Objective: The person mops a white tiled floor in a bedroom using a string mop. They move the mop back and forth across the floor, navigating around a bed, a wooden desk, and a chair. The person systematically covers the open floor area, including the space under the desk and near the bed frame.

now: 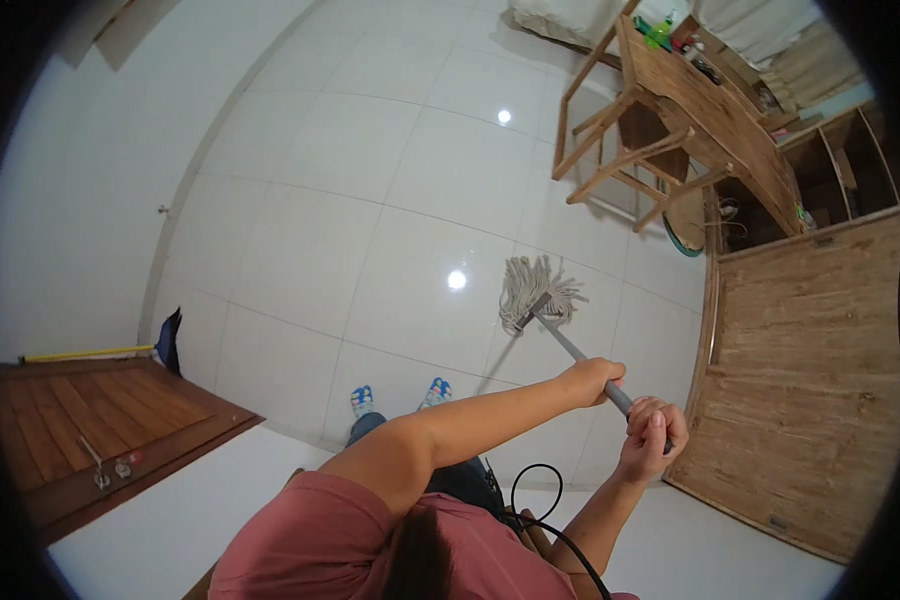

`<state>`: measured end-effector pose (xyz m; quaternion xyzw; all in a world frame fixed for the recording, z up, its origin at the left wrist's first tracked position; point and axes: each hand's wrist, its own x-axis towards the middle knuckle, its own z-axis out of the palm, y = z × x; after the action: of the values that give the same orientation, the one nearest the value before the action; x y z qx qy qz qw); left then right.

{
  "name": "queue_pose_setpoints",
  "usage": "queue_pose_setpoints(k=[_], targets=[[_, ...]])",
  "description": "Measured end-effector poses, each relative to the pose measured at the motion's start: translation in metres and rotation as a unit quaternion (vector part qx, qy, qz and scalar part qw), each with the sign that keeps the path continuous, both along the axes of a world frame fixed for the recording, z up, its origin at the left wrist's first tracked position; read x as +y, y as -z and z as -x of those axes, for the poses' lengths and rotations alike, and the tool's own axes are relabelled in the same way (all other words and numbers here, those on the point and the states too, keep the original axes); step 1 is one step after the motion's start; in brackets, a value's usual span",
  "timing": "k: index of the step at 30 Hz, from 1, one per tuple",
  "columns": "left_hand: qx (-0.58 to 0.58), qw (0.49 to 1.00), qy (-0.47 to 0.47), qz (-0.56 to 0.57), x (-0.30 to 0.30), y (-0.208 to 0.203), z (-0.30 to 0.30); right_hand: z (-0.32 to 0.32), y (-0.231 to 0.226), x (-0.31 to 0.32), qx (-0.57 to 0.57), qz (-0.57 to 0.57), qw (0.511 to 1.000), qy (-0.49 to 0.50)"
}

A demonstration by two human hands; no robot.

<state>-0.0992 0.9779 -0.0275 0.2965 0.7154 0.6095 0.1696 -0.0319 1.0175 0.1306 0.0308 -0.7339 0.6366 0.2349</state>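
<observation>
I hold a string mop with both hands over a glossy white tiled floor (370,220). Its pale rope head (538,290) lies spread on the tiles, and the grey handle (568,345) slants back toward me. My left hand (592,380) is wrapped around the handle lower down. Just behind it, my right hand (655,435) grips the handle's upper end. My feet in blue patterned slippers (362,400) stand to the left of the mop head.
A wooden table (710,110) with bottles on it stands at the upper right. A wooden cabinet (810,380) lines the right side. An open wooden door (80,420) is at the left, with a yellow-handled tool (85,353) by the wall. A black cable (530,490) loops near my chest.
</observation>
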Motion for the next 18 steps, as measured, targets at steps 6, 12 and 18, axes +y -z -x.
queue_pose_setpoints(k=[6, 12, 18], targets=[[0.033, 0.994, -0.085, 0.052, -0.115, -0.013, -0.016, -0.005, -0.01, -0.078, 0.023, 0.096, 0.989, -0.11], [0.06, 0.968, -0.197, 0.143, -0.279, 0.012, -0.028, 0.004, 0.02, -0.193, -0.042, 0.159, 0.958, -0.236], [-0.03, 0.931, -0.285, 0.225, -0.432, 0.032, -0.054, 0.005, 0.069, -0.314, -0.064, 0.118, 0.919, -0.37]])
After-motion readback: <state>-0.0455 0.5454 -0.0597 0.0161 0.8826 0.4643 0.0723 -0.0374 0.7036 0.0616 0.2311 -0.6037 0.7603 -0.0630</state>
